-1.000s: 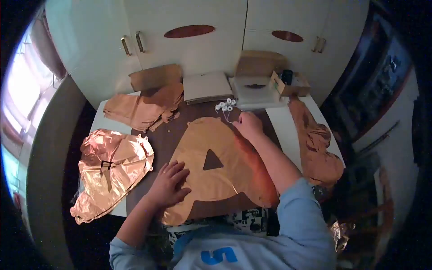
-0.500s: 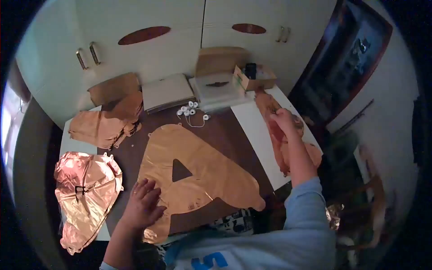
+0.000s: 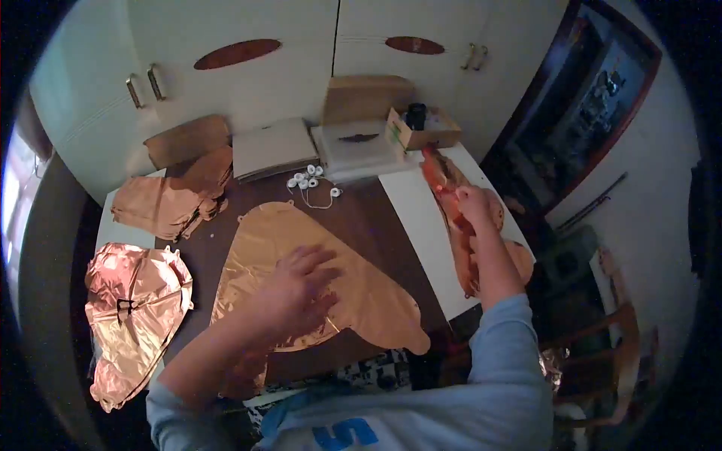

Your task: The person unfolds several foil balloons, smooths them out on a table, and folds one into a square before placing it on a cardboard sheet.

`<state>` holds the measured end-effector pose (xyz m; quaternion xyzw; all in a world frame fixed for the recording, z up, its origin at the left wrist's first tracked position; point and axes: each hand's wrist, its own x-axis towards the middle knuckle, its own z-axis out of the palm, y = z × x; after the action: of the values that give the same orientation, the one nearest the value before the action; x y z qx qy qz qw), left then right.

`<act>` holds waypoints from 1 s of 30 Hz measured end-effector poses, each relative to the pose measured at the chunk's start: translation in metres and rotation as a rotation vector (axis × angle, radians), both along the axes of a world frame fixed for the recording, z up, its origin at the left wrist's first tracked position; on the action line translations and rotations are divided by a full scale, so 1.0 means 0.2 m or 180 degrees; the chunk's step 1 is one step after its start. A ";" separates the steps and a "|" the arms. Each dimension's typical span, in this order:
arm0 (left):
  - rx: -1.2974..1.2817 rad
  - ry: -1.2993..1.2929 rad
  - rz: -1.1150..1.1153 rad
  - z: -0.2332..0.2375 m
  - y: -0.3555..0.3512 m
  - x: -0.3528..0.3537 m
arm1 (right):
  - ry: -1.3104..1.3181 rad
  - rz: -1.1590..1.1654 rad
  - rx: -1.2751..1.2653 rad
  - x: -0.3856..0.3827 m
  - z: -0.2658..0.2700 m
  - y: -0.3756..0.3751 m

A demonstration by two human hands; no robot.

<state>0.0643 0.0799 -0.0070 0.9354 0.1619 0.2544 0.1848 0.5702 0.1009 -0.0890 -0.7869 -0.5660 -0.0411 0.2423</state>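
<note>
A flat copper foil letter balloon (image 3: 376,289), shaped like an A, lies on the dark table in front of me. My left hand (image 3: 299,292) is over its middle, fingers spread and slightly blurred, covering the triangular hole. To the right, my right hand (image 3: 474,204) is closed on the upper part of a copper foil balloon (image 3: 462,255) on the white strip of the table. That foil is bunched along its length, with rounded parts spreading to the right. A shinier pile of foil balloons (image 3: 143,319) rests at the left edge.
Another stack of flat copper foil (image 3: 162,207) sits at the back left. White spools of ribbon (image 3: 307,179) lie near a flat cardboard stack (image 3: 275,150) and clear plastic packaging (image 3: 361,154). A small box (image 3: 425,134) stands at the back right, below cabinet doors (image 3: 301,90).
My left hand has moved right and away from me, from the A balloon's left edge to over its middle. My right hand stays on the right-hand foil, which has shifted slightly.
</note>
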 end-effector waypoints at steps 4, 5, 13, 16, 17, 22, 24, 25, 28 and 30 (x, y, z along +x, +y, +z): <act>-0.0480 -0.0170 -0.0530 -0.15 0.16 0.60 | 0.0640 -0.0007 0.0555 0.01 -0.04 0.01; -0.0556 -0.0151 -0.0449 -0.19 0.20 0.76 | 0.0557 0.0092 0.0786 0.00 -0.05 0.01; -0.0097 0.0507 0.0302 -0.41 0.34 1.56 | 0.1276 -0.0301 0.1624 -0.11 0.20 -0.21; 0.0164 0.1018 0.0300 -0.35 0.28 1.55 | 0.1063 -0.0374 0.2423 0.06 0.26 -0.40; 0.0175 0.1011 0.0307 -0.35 0.28 1.56 | 0.1062 -0.0540 0.2787 0.06 0.33 -0.49; 0.0285 0.0950 0.0374 -0.39 0.27 1.57 | -0.1541 -0.1616 0.3244 0.42 0.69 -1.16; 0.0142 0.0980 0.0323 -0.38 0.26 1.59 | -0.1627 -0.1756 0.3379 0.43 0.81 -1.27; 0.0068 0.1005 0.0323 -0.37 0.25 1.59 | -0.1509 -0.1736 0.3448 0.41 0.86 -1.28; -0.0460 -0.0141 0.0336 -0.41 0.25 1.52 | -0.0926 -0.1302 0.3582 0.23 0.97 -1.16; -0.1067 -0.1040 0.0343 -0.31 0.23 1.42 | -0.0535 -0.0778 0.3515 0.02 1.05 -1.00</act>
<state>0.3487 0.1258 -0.0685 0.8280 0.2195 0.3814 0.3474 0.5735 -0.0983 0.1205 -0.5973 -0.3828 -0.4210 0.5652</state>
